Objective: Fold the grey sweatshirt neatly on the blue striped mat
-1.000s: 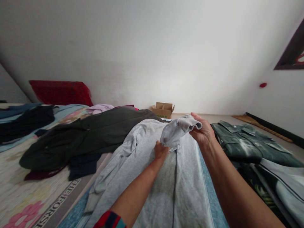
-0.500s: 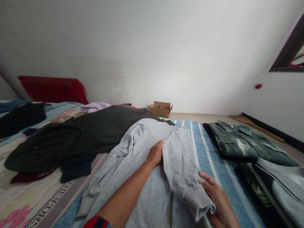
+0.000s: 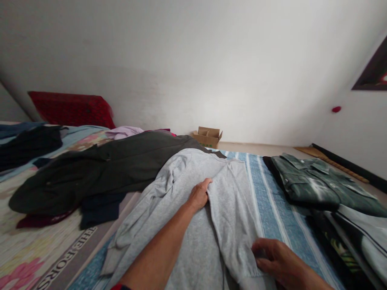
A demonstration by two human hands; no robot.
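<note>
One grey shirt (image 3: 189, 167) lies spread on one blue striped sheet (image 3: 270, 195). Of two hands, the left hand (image 3: 198, 196) pinches one sleeve's inner edge; the right hand (image 3: 273, 255), fingers curled, touches its lower end, grip unclear. One dark garment (image 3: 121, 169) lies left, one folded green garment (image 3: 317, 185) right, one box (image 3: 208, 139) beyond.

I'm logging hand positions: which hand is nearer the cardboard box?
Left. The left hand is on the grey shirt, short of the cardboard box; the right hand, by the shirt's lower sleeve, is farther from it, nearer the camera.
</note>
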